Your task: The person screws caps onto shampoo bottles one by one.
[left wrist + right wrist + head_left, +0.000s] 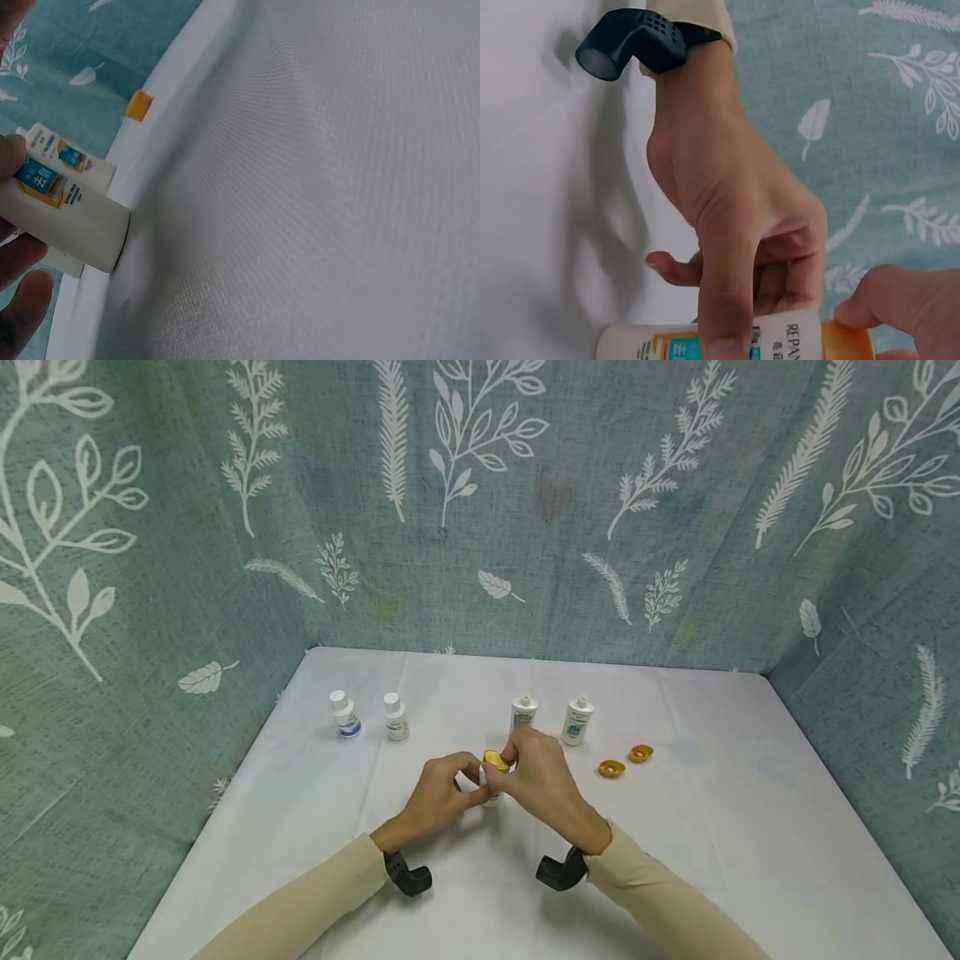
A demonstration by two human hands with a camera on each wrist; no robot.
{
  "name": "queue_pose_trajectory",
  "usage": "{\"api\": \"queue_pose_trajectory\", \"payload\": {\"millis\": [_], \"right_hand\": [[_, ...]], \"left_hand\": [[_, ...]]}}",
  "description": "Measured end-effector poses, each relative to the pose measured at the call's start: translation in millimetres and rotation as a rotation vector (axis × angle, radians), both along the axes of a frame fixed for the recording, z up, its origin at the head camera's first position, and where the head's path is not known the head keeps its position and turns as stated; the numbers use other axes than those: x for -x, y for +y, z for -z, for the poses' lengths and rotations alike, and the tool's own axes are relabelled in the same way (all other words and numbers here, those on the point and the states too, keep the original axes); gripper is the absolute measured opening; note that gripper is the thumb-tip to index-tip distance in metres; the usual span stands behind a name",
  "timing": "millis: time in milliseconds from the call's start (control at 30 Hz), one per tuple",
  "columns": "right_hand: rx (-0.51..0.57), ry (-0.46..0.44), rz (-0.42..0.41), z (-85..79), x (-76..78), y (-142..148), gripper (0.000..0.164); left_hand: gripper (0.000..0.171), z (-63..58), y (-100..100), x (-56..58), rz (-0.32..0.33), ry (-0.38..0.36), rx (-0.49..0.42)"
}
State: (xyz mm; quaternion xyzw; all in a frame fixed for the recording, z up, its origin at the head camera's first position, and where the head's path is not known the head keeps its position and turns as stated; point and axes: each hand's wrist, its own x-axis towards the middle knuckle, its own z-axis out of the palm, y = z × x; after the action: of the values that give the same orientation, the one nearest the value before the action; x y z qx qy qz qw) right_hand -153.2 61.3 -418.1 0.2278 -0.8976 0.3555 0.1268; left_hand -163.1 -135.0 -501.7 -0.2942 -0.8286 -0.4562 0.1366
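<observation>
In the head view my left hand (pixel 441 793) holds a white bottle (pixel 491 800) upright around its body, near the middle of the table. My right hand (pixel 542 777) pinches the yellow cap (pixel 495 760) at the top of that bottle. The right wrist view shows the bottle (pixel 634 343) lying across the frame's bottom, its printed label partly hidden by the left thumb, and the yellow cap (pixel 847 342) against its neck end. Whether the cap is screwed tight cannot be told. The left wrist view shows the bottle (pixel 79 221) standing on the cloth.
Two white bottles without caps, one (pixel 523 712) partly behind the right hand and another (pixel 577 721), stand farther back. Two yellow caps (pixel 611 768) (pixel 641 753) lie to their right. Two white-capped bottles (pixel 345 714) (pixel 395 717) stand at left. A patterned curtain (pixel 480 527) borders the white table (pixel 720 843).
</observation>
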Motion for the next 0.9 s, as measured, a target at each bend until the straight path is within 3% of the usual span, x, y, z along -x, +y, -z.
{"api": "queue_pose_trajectory", "payload": {"millis": [167,367,500,633,700,800,900], "right_hand": [[-0.027,-0.015,0.001,-4.1,-1.9,-1.7,0.027],[-0.090,-0.196,-0.133,-17.4,9.4,12.9,0.025],[-0.128,-0.239,-0.320,-24.1,23.8,28.2,0.027],[-0.155,-0.202,-0.584,-27.8,38.7,36.0,0.047],[-0.171,-0.181,-0.685,-28.8,44.6,36.0,0.049],[-0.198,-0.133,-0.771,-27.8,50.9,34.7,0.043],[-0.213,-0.094,-0.795,-25.9,53.8,33.0,0.037]], "left_hand": [[0.020,1.9,-1.4,0.6,-0.004,0.001,0.008],[0.019,2.3,-3.8,1.9,0.019,-0.034,0.008],[0.020,1.0,-5.4,2.8,0.030,-0.065,0.005],[0.022,0.0,-7.0,3.7,0.022,-0.076,0.003],[0.022,-0.1,-7.1,4.2,0.023,-0.068,0.001],[0.023,0.0,-6.8,4.2,0.031,-0.062,0.000],[0.024,-0.6,-6.6,3.4,0.033,-0.065,0.002]]}}
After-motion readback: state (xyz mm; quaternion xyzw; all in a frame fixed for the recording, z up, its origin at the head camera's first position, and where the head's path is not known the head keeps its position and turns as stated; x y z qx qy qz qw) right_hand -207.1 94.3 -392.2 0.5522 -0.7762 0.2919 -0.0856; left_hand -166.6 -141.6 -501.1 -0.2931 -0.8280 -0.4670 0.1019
